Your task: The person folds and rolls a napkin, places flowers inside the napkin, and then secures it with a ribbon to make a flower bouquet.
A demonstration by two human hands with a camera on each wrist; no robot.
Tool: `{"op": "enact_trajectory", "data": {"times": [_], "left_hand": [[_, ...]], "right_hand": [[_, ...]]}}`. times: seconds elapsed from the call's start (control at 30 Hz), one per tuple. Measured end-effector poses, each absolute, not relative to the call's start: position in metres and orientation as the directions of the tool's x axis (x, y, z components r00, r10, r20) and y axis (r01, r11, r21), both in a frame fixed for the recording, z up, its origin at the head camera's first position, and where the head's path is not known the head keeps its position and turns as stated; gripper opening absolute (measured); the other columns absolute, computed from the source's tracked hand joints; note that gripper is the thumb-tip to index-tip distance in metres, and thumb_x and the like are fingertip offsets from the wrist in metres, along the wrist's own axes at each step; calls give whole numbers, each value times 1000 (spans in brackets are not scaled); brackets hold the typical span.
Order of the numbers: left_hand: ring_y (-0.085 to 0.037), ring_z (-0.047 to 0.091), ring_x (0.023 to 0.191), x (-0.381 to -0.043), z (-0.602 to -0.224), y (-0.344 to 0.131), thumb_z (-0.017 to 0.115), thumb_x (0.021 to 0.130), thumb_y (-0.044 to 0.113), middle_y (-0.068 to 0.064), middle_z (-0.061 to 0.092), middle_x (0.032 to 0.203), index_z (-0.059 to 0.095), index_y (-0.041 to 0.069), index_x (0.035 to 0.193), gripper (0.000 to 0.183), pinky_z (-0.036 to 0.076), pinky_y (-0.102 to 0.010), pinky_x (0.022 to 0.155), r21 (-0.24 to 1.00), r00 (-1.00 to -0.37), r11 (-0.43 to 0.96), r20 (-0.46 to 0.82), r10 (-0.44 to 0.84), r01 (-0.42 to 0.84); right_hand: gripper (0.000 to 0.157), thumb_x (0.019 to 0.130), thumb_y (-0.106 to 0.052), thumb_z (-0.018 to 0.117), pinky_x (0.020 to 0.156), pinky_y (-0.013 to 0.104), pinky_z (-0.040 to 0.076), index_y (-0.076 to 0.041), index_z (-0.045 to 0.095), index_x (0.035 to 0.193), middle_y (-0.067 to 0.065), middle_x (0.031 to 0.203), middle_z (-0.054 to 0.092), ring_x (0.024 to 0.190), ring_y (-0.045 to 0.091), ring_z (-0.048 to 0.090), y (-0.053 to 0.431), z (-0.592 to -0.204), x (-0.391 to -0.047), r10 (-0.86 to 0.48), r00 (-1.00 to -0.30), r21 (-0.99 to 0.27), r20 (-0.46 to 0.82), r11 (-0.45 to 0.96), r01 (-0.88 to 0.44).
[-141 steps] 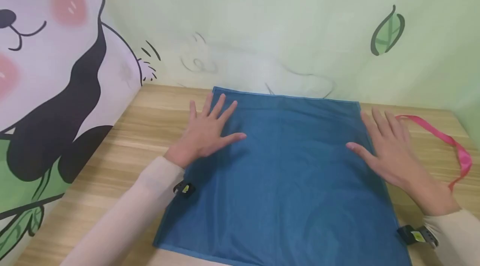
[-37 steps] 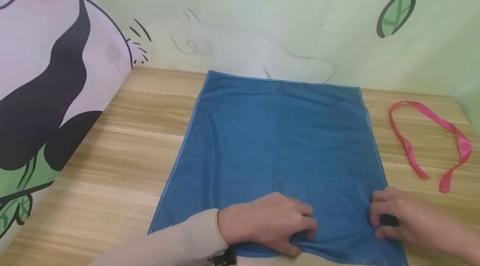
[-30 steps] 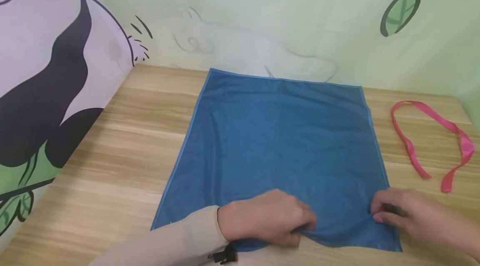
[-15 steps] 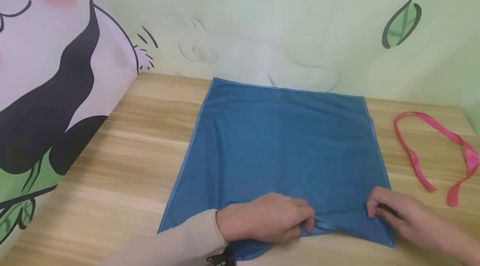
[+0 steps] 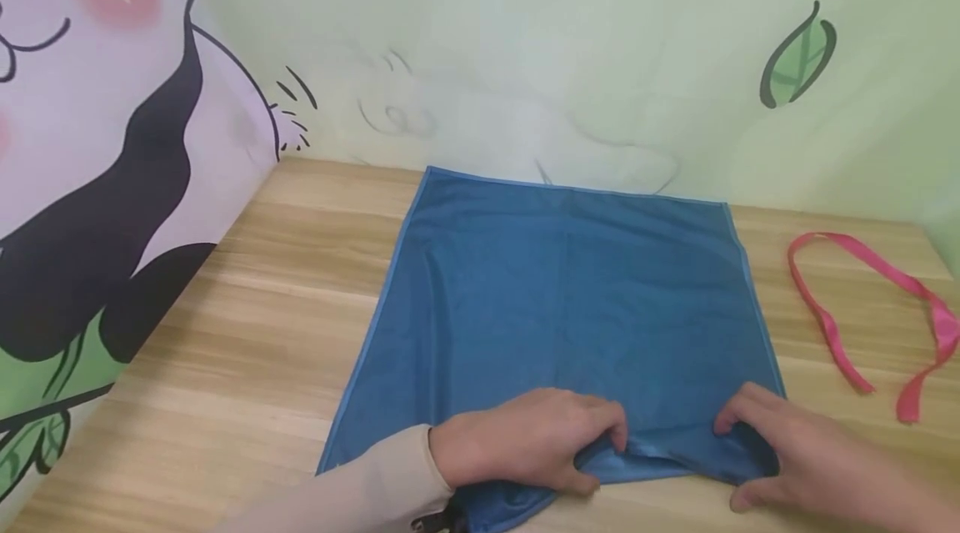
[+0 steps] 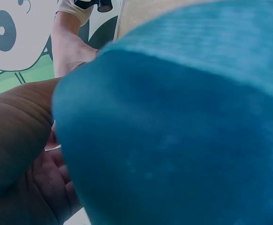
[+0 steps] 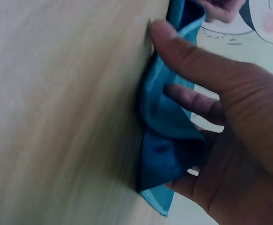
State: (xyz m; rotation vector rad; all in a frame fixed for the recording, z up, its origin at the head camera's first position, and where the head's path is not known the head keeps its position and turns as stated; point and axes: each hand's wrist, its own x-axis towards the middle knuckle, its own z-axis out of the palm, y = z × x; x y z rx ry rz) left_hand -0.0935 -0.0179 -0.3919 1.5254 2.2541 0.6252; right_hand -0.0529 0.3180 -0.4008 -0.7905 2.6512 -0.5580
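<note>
A blue cloth with a stitched border lies spread on the wooden table. Its near edge is bunched into a low fold, raised more toward the right. My left hand is at the middle of that edge, fingers bent over the fold and thumb apart on the near side. At the near right corner, the fingers of my right hand touch the cloth while its thumb stands well away. The right wrist view shows the folded layers of cloth along the fingers. Bulging cloth fills most of the left wrist view.
A pink ribbon lies loosely curved on the table to the right of the cloth. Behind the table stands a pale green backdrop, and a panda picture covers the left side.
The hands came from above the cloth to its near edge and gathered that edge away from me. Since half a second ago both thumbs have spread from the fingers. The ribbon stays put.
</note>
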Motion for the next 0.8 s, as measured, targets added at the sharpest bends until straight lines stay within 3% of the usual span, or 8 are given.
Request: {"op": "enact_trajectory", "data": {"times": [0.1, 0.23, 0.37, 0.5, 0.63, 0.8], "left_hand": [[0, 49, 75, -94, -393, -19, 82, 90, 16, 10, 65, 93, 62, 13, 125, 40, 43, -12, 71, 564, -366, 316, -26, 930, 763], [-3, 38, 62, -95, -392, -21, 77, 94, 12, 10, 46, 71, 60, 9, 131, 41, 38, -15, 60, 598, -371, 303, -10, 929, 742], [1, 41, 59, -96, -391, -23, 72, 98, 9, 11, 48, 72, 59, 7, 132, 37, 40, -13, 60, 623, -375, 290, 6, 927, 727], [5, 45, 60, -98, -390, -25, 69, 98, 5, 13, 53, 74, 57, 6, 132, 37, 42, -11, 63, 627, -377, 287, 12, 926, 724], [4, 40, 57, -97, -388, -27, 68, 97, 4, 13, 49, 71, 55, 6, 136, 41, 41, -12, 60, 613, -375, 302, -10, 927, 730], [5, 42, 54, -90, -385, -27, 63, 104, 17, 16, 50, 69, 55, 9, 140, 38, 41, -13, 55, 580, -403, 357, -53, 914, 732]], "right_hand": [[50, 78, -48, 92, 69, 28, 53, -22, 63, 108, -13, 106, 52, 87, 1, 52, 314, -403, -49, -569, -808, -422, -150, 776, -469], [36, 80, -20, 93, 64, 27, 51, -23, 64, 101, -16, 102, 50, 83, -2, 51, 312, -404, -46, -616, -787, -400, 11, 719, -568], [37, 78, -4, 89, 65, 26, 52, -24, 65, 97, -17, 102, 51, 84, -1, 53, 314, -404, -46, -634, -770, -395, 68, 692, -604], [37, 77, 2, 85, 68, 24, 53, -24, 66, 96, -17, 105, 55, 89, 1, 56, 318, -401, -49, -629, -773, -401, 83, 689, -603], [44, 78, 7, 83, 71, 17, 49, -25, 64, 101, -19, 102, 59, 88, 0, 58, 321, -397, -53, -600, -781, -421, 174, 671, -610], [44, 85, 10, 80, 64, 16, 46, -28, 68, 103, -21, 91, 65, 77, 0, 58, 314, -381, -57, -485, -833, -500, 264, 670, -549]]}}
